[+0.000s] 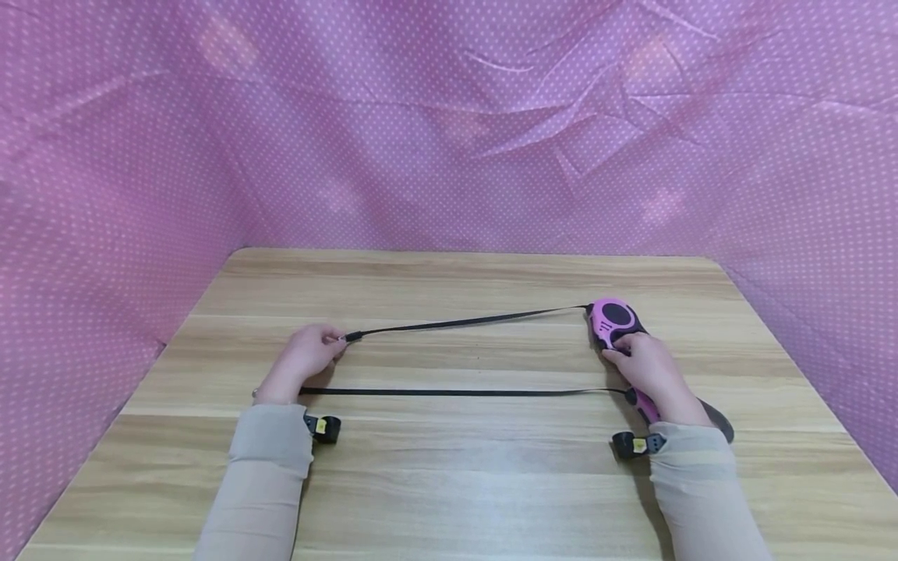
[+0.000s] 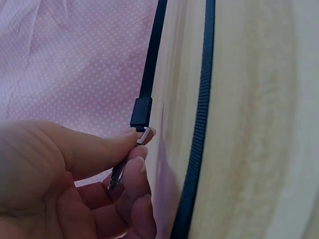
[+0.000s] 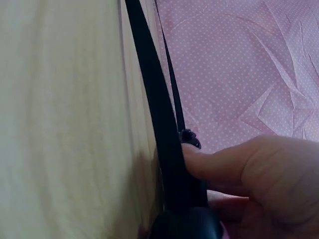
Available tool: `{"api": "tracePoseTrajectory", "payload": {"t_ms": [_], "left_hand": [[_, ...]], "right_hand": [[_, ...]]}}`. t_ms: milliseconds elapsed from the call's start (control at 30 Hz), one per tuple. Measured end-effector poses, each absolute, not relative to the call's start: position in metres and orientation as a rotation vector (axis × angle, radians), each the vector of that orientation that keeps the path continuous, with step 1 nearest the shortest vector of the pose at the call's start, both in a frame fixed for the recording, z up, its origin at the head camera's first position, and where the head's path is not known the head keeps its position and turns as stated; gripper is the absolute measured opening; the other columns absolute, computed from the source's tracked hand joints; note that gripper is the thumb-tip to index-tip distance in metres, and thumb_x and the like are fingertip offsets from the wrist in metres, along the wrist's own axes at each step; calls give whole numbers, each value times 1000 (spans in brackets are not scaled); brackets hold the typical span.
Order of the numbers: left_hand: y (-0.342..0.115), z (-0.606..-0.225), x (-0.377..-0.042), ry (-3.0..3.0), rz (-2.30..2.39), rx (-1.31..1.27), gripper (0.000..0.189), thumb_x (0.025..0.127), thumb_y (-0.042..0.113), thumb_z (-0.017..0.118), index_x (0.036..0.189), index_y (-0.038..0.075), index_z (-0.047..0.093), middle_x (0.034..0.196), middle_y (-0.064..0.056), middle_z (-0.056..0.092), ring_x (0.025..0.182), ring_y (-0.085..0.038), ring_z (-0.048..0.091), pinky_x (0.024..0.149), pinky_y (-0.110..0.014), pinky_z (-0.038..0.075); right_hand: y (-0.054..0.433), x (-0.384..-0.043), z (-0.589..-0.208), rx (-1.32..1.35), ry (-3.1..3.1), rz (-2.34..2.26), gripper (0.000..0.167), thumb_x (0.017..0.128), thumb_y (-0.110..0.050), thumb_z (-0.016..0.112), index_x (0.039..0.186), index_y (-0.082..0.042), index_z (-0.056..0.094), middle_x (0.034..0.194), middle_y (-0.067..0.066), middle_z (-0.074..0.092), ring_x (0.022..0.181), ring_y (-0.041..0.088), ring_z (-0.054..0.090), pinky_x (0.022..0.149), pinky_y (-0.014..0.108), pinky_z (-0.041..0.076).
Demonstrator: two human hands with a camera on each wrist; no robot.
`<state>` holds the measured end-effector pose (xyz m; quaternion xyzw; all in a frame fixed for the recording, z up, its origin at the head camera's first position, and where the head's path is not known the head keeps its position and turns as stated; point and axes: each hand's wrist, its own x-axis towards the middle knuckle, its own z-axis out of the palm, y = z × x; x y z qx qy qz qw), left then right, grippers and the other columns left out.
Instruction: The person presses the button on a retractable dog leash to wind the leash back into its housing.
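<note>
In the head view my right hand (image 1: 652, 374) grips the handle of a pink and black retractable dog leash (image 1: 601, 313) at the right. Its thin black strap (image 1: 470, 321) runs out leftward to my left hand (image 1: 307, 357). There the thumb and fingers pinch the metal clip (image 2: 117, 174) below the strap's black end sleeve (image 2: 141, 111). A second pink and black retractable leash (image 1: 645, 407) lies beneath my right hand and wrist, largely hidden. Its own strap (image 1: 456, 393) stretches left across the table, nearer me, and passes under my left wrist.
The wood-grain table (image 1: 449, 483) has rounded far corners. Pink dotted cloth (image 1: 449, 171) hangs behind it and along both sides. A small black camera is strapped to each wrist, over light sleeves (image 1: 259, 483).
</note>
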<state>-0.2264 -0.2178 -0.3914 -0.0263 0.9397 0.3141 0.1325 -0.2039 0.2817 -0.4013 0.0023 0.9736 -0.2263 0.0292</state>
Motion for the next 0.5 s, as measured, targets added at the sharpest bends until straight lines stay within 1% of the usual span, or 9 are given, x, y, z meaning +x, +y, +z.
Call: {"api": "tracePoseTrajectory", "payload": {"t_ms": [133, 233, 333, 433, 500], "left_hand": [[-216, -391, -227, 2726, 904, -86, 33, 104, 22, 47, 126, 0, 59, 105, -17, 69, 90, -26, 65, 88, -48, 47], [-215, -389, -226, 2727, 918, -87, 33, 105, 22, 46, 125, -1, 59, 106, -18, 68, 91, -27, 65, 89, -49, 47], [-213, -387, -225, 2729, 944, -94, 32, 104, 22, 47, 122, -1, 60, 104, -17, 69, 93, -28, 64, 90, -49, 46], [-212, -385, -223, 2722, 971, -114, 30, 103, 22, 48, 117, 0, 62, 101, -16, 70, 93, -27, 64, 91, -49, 45], [-211, -382, -222, 2710, 1002, -126, 29, 103, 22, 47, 115, 1, 62, 103, -15, 70, 93, -27, 65, 93, -50, 45]], "right_hand": [[281, -204, -400, 58, 2981, -720, 46, 102, -26, 53, 128, 11, 56, 123, 35, 60, 97, 39, 59, 83, 52, 49], [281, -204, -399, 55, 2986, -738, 48, 103, -28, 49, 133, 10, 52, 124, 36, 58, 97, 40, 58, 81, 51, 49], [280, -204, -397, 44, 2983, -762, 50, 104, -30, 48, 134, 9, 51, 123, 34, 59, 97, 40, 57, 80, 49, 49], [280, -204, -398, 37, 2957, -787, 53, 104, -35, 45, 135, 9, 50, 117, 30, 61, 94, 37, 57, 78, 46, 48], [281, -204, -399, 18, 2951, -797, 55, 105, -38, 44, 133, 9, 52, 111, 27, 62, 92, 35, 57, 77, 46, 48]]}}
